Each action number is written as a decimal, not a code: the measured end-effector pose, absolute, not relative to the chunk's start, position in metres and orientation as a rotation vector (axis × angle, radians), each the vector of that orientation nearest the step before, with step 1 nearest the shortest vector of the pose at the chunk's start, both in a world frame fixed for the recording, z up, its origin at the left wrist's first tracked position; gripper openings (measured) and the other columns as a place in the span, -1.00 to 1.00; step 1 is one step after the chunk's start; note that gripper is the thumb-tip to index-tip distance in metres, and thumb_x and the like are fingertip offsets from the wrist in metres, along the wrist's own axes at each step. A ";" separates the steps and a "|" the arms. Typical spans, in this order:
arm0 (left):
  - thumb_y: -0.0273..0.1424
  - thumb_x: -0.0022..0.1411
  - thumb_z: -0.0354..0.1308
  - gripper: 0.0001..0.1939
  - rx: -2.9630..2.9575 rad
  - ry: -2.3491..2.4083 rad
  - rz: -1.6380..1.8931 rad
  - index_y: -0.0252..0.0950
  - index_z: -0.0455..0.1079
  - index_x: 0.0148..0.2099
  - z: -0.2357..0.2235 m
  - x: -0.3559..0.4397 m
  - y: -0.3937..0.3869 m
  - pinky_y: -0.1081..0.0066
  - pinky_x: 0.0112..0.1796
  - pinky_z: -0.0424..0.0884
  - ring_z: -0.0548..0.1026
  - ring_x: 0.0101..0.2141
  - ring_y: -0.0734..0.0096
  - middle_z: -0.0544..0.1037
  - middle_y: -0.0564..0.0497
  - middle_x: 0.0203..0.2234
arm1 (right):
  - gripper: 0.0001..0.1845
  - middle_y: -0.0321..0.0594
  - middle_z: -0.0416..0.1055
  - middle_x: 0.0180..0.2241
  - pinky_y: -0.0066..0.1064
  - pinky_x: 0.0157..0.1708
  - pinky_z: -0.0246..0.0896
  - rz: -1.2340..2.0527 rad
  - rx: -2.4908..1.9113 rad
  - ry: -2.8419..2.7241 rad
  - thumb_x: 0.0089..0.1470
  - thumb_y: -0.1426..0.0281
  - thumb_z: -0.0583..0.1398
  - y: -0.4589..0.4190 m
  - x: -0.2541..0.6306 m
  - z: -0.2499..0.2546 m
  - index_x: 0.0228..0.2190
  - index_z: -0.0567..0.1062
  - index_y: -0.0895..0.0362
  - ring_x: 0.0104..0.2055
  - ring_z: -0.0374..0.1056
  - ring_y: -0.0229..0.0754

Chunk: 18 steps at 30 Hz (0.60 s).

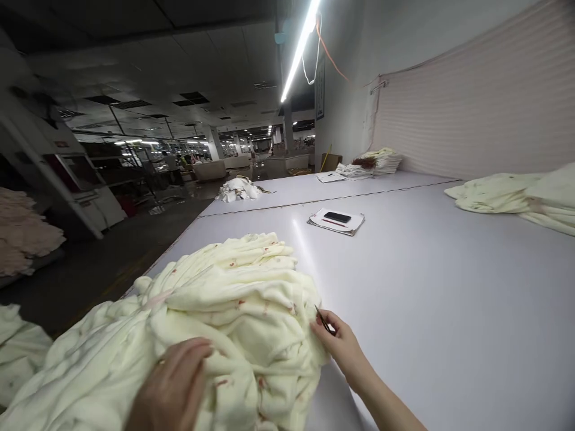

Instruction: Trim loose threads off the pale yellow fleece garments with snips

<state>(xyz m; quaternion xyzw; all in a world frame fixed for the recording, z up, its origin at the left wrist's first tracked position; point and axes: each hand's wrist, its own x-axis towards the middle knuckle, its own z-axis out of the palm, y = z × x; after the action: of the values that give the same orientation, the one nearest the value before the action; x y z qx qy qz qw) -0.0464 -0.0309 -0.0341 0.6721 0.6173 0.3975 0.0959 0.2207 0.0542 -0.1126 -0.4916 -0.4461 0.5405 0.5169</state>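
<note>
A person's bare right forearm (389,402) slants up and leftward from the lower edge, passing through a nearly straight wrist (360,372) into the right grip (340,345), its fingers bent inward and its tips drawn close together in a pinch. Left of center in the foreground, the left grip (173,380) is seen from the back, slightly blurred, fingers held side by side, gently curved and pointing toward the upper right. The left forearm lies outside the view.

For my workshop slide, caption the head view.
Left hand on heaped pale-yellow patterned fabric, right hand holding a dark pointed tool at the fabric's edge.
</note>
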 end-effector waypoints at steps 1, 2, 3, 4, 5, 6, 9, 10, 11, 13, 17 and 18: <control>-0.37 0.07 0.13 -0.85 1.987 1.711 1.215 -0.15 0.50 -0.29 -0.028 -0.022 -0.029 0.32 -0.10 0.28 0.43 -0.17 0.13 0.55 -0.07 -0.28 | -0.72 -0.33 0.28 -0.49 -0.48 -0.51 0.14 1.309 -1.155 -1.044 -0.13 0.19 0.24 0.051 0.217 -0.112 -0.43 0.43 0.14 -0.45 0.21 -0.25; -0.38 0.10 0.12 -0.86 1.988 1.550 1.148 -0.15 0.49 -0.29 -0.026 0.002 -0.025 0.35 -0.15 0.31 0.44 -0.21 0.16 0.54 -0.07 -0.29 | -0.73 -0.34 0.27 -0.50 -0.48 -0.51 0.14 1.320 -1.139 -1.031 -0.12 0.19 0.25 0.047 0.214 -0.111 -0.45 0.41 0.14 -0.45 0.20 -0.25; -0.38 0.12 0.11 -0.82 1.954 1.420 1.051 -0.15 0.48 -0.22 -0.028 0.025 -0.021 0.35 -0.16 0.31 0.43 -0.20 0.16 0.52 -0.08 -0.26 | -0.73 -0.34 0.25 -0.52 -0.48 -0.52 0.13 1.338 -1.120 -1.035 -0.10 0.19 0.24 0.042 0.211 -0.110 -0.45 0.40 0.13 -0.46 0.19 -0.25; -0.38 0.10 0.13 -0.71 1.885 1.351 1.007 -0.16 0.45 -0.08 -0.033 0.044 -0.015 0.31 -0.11 0.29 0.41 -0.14 0.12 0.50 -0.10 -0.17 | -0.73 -0.35 0.24 -0.54 -0.49 -0.54 0.13 1.354 -1.100 -1.046 -0.08 0.18 0.23 0.037 0.209 -0.108 -0.45 0.39 0.13 -0.48 0.19 -0.26; -0.38 0.03 0.20 -0.57 1.826 1.331 1.001 -0.17 0.40 0.01 -0.040 0.058 -0.009 0.26 -0.04 0.23 0.36 -0.06 0.05 0.45 -0.13 -0.08 | -0.73 -0.36 0.22 -0.55 -0.49 -0.54 0.12 1.369 -1.075 -1.065 -0.05 0.17 0.22 0.030 0.207 -0.107 -0.46 0.37 0.13 -0.49 0.19 -0.26; -0.39 -0.02 0.24 -0.50 1.801 1.350 0.989 -0.20 0.37 0.04 -0.047 0.069 -0.003 0.22 0.00 0.18 0.32 -0.02 0.00 0.42 -0.15 -0.05 | -0.72 -0.35 0.23 -0.55 -0.49 -0.53 0.13 1.380 -1.049 -1.099 -0.02 0.16 0.20 0.023 0.207 -0.106 -0.47 0.36 0.13 -0.48 0.20 -0.26; -0.43 -0.04 0.23 -0.55 1.822 1.455 0.951 -0.23 0.35 -0.03 -0.066 0.076 0.005 0.19 -0.03 0.20 0.33 -0.06 0.03 0.40 -0.13 -0.14 | -0.72 -0.31 0.29 -0.48 -0.46 -0.42 0.21 1.367 -0.980 -1.262 0.06 0.15 0.16 0.005 0.214 -0.107 -0.43 0.37 0.13 -0.39 0.27 -0.23; -0.43 -0.01 0.20 -0.62 1.839 1.475 0.949 -0.22 0.35 -0.08 -0.069 0.073 0.004 0.22 -0.05 0.23 0.34 -0.09 0.09 0.39 -0.10 -0.18 | -0.74 -0.31 0.31 -0.46 -0.46 -0.39 0.22 1.330 -0.985 -1.324 0.07 0.17 0.15 0.002 0.219 -0.108 -0.40 0.37 0.12 -0.38 0.28 -0.23; -0.43 0.03 0.18 -0.69 1.842 1.484 0.962 -0.22 0.35 -0.12 -0.072 0.069 0.002 0.25 -0.08 0.25 0.35 -0.12 0.14 0.38 -0.07 -0.21 | -0.76 -0.31 0.33 -0.44 -0.46 -0.39 0.22 1.272 -1.014 -1.386 0.08 0.18 0.15 -0.001 0.224 -0.108 -0.37 0.37 0.11 -0.39 0.27 -0.24; -0.42 0.11 0.12 -0.80 1.791 1.463 1.010 -0.21 0.32 -0.16 -0.073 0.062 -0.005 0.31 -0.11 0.27 0.36 -0.16 0.22 0.36 -0.03 -0.25 | -0.79 -0.32 0.35 -0.41 -0.46 -0.44 0.20 1.107 -1.126 -1.508 0.07 0.21 0.17 -0.002 0.235 -0.108 -0.33 0.37 0.09 -0.44 0.25 -0.27; -0.36 0.19 0.07 -0.85 1.544 1.329 1.095 -0.22 0.30 -0.15 -0.076 0.053 -0.018 0.37 -0.13 0.30 0.37 -0.18 0.27 0.38 -0.02 -0.26 | -0.79 -0.21 0.38 -0.25 -0.43 -0.45 0.23 0.893 -1.171 -1.727 0.13 0.24 0.12 0.001 0.244 -0.104 -0.21 0.42 0.04 -0.37 0.32 -0.22; -0.36 0.19 0.08 -0.84 1.496 1.301 1.108 -0.22 0.30 -0.15 -0.077 0.052 -0.020 0.37 -0.12 0.30 0.37 -0.17 0.27 0.39 -0.02 -0.26 | -0.77 -0.19 0.38 -0.23 -0.43 -0.45 0.25 0.880 -1.136 -1.758 0.15 0.24 0.09 0.002 0.242 -0.103 -0.19 0.42 0.04 -0.34 0.34 -0.20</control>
<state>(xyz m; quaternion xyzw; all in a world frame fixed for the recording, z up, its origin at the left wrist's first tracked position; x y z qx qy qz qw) 0.0523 -0.0195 -0.0767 0.5972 0.5196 0.4423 0.4217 0.2422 0.0017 -0.1034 -0.4536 -0.7020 0.3513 0.4220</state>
